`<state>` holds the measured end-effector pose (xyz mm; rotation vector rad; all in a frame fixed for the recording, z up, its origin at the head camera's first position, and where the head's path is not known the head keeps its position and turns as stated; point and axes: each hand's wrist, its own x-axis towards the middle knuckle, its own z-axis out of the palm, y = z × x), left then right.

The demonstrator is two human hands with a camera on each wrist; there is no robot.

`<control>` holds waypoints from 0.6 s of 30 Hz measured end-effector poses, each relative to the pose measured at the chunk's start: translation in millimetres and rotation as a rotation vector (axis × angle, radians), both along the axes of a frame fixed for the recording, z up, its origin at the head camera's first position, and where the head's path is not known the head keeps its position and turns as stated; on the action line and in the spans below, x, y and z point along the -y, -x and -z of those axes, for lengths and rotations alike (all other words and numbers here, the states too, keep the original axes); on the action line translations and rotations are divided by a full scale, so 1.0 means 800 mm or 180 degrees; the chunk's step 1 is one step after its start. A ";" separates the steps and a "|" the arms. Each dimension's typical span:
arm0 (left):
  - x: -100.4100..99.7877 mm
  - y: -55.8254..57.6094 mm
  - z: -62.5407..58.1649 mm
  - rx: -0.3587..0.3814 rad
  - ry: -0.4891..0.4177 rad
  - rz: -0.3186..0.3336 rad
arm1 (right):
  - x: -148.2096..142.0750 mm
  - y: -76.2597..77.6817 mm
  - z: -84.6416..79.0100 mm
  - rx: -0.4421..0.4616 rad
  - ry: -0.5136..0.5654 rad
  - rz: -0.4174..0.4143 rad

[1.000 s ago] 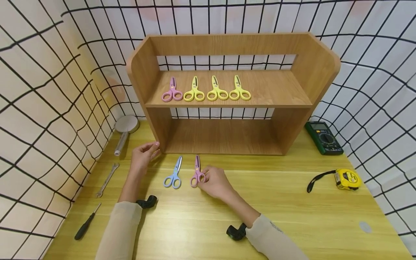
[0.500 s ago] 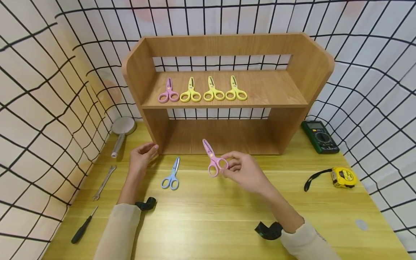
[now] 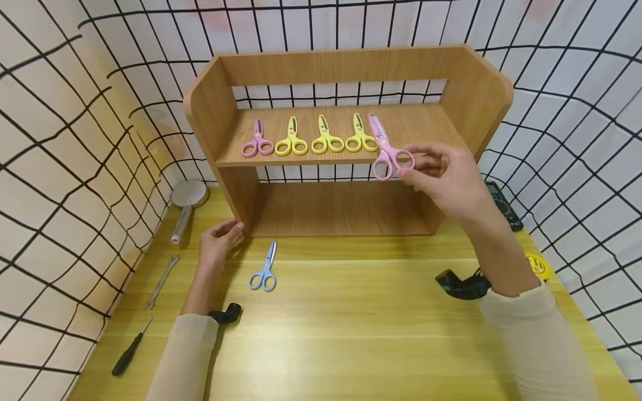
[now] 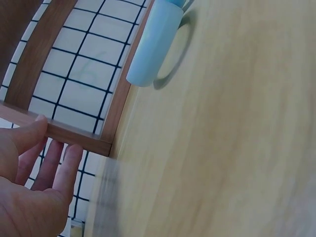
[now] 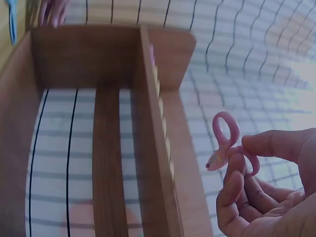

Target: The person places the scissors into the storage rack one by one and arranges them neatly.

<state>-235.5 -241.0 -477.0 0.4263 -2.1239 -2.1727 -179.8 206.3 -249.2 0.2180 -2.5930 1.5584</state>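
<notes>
My right hand (image 3: 453,181) pinches pink scissors (image 3: 383,140) by one handle loop, blades pointing up, at the front edge of the upper board of the wooden shelf (image 3: 341,67). In the head view they overlap the right end of a row: one pink pair of scissors (image 3: 258,139) and three yellow ones, the rightmost yellow scissors (image 3: 359,135) closest. My left hand (image 3: 218,243) holds the shelf's lower left front edge, thumb on one side and fingers on the other in the left wrist view. Blue scissors (image 3: 264,273) lie on the table nearby.
Left on the table (image 3: 326,345) are a round-headed grey tool (image 3: 189,195), a wrench (image 3: 161,282) and a screwdriver (image 3: 129,351). A multimeter (image 3: 506,209) and a yellow tape measure (image 3: 538,265) sit at the right, partly behind the right arm. Grid-patterned cloth surrounds the table.
The right hand has lifted the pink scissors off the table beside the blue ones and carried them up and right to the upper board. The left hand stays at the shelf's edge.
</notes>
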 end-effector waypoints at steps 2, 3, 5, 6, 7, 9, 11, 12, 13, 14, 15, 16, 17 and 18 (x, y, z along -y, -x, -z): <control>0.002 0.000 0.001 -0.0017 -0.0026 -0.0008 | -0.004 0.022 -0.007 -0.0031 -0.0128 0.0059; 0.003 0.000 0.001 -0.0013 -0.0021 -0.0016 | -0.006 0.033 -0.008 -0.0040 -0.0197 0.0089; 0.004 0.000 0.002 0.0002 -0.0015 -0.0028 | -0.010 0.051 -0.010 -0.0005 -0.0318 0.0139; 0.005 0.000 0.002 0.0011 -0.0001 -0.0029 | -0.011 0.060 -0.010 0.0015 -0.0330 0.0159; 0.005 0.000 0.002 0.0014 0.0004 -0.0026 | -0.013 0.068 -0.010 0.0044 -0.0363 0.0187; 0.004 0.000 0.001 0.0031 0.0021 -0.0037 | -0.017 0.082 -0.010 0.0099 -0.0385 0.0234; 0.002 0.001 0.000 0.0045 0.0009 -0.0043 | -0.020 0.093 -0.009 0.0181 -0.0413 0.0261; 0.002 0.001 0.000 0.0061 0.0023 -0.0044 | -0.022 0.097 -0.008 0.0211 -0.0418 0.0267; 0.001 0.001 0.000 0.0074 0.0022 -0.0048 | -0.024 0.100 -0.007 0.0241 -0.0461 0.0273; 0.001 0.001 0.000 0.0084 0.0018 -0.0053 | -0.025 0.103 -0.007 0.0264 -0.0498 0.0270; 0.001 0.002 0.000 0.0090 0.0009 -0.0052 | -0.026 0.105 -0.007 0.0279 -0.0567 0.0269; 0.001 0.002 0.000 0.0089 0.0013 -0.0050 | -0.027 0.107 -0.007 0.0278 -0.0642 0.0272; 0.001 0.003 0.001 0.0082 0.0008 -0.0052 | -0.027 0.109 -0.007 0.0269 -0.0722 0.0277; 0.001 0.004 0.001 0.0073 0.0004 -0.0049 | -0.028 0.110 -0.008 0.0246 -0.0830 0.0278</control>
